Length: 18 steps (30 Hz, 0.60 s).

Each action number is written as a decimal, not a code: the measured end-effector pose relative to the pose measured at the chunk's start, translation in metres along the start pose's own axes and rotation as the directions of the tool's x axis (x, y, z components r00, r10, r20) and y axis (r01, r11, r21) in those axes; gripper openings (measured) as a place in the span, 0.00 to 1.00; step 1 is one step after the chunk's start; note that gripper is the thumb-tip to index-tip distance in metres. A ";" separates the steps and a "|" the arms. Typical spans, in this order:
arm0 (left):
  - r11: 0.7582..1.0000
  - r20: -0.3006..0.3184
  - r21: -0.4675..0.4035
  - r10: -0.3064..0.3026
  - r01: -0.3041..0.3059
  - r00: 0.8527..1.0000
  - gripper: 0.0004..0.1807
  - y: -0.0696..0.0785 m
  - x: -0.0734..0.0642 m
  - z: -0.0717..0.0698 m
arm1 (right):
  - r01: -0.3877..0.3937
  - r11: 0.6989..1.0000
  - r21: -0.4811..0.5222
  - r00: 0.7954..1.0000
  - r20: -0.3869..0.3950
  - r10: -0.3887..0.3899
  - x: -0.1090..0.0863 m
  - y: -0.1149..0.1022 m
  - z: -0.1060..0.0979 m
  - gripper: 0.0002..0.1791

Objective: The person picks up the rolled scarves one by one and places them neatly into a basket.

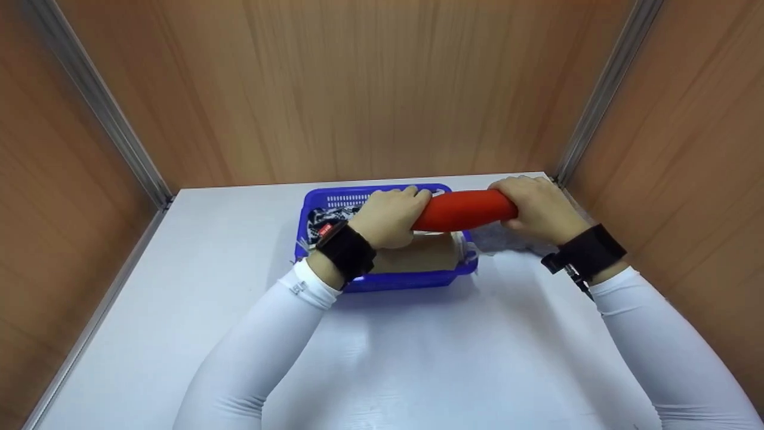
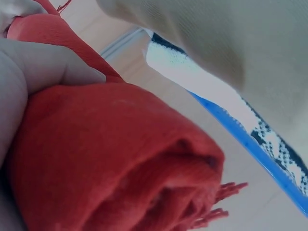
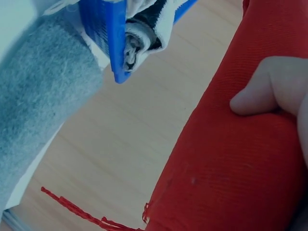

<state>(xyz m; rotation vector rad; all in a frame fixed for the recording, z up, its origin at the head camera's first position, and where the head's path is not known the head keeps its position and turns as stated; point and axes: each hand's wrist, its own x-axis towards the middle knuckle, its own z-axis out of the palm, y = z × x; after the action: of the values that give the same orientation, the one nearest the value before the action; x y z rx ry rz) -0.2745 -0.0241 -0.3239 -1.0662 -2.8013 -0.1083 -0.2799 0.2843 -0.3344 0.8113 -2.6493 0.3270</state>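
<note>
A red scarf [image 1: 465, 210], rolled up, is held in the air over the right part of a blue basket [image 1: 394, 280]. My left hand [image 1: 391, 216] grips its left end and my right hand [image 1: 537, 206] its right end. In the left wrist view the scarf's coiled end [image 2: 159, 178] shows, with red fringe beside it. A thumb [image 3: 264, 91] presses on the red roll in the right wrist view. Below, the basket holds a beige rolled cloth [image 1: 418, 255] and a black-and-white patterned cloth [image 1: 334, 215] with a red label.
A grey fuzzy roll [image 3: 43, 96] lies to the right of the basket, partly behind my right hand in the head view. The white table [image 1: 227, 269] meets wooden panels [image 1: 388, 89] at the back and both sides, with metal posts in the corners.
</note>
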 end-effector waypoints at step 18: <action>1.000 0.032 0.014 -0.015 0.015 0.999 0.29 -0.030 -0.020 -0.003 | 0.051 0.998 0.025 0.998 0.023 -0.051 0.016 -0.022 0.012 0.27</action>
<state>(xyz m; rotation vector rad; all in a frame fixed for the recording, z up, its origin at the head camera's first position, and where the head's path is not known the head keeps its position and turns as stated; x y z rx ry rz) -0.2790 -0.0601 -0.3249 -1.0536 -2.8349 -0.0741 -0.2824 0.2548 -0.3369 0.8945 -2.6463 0.3392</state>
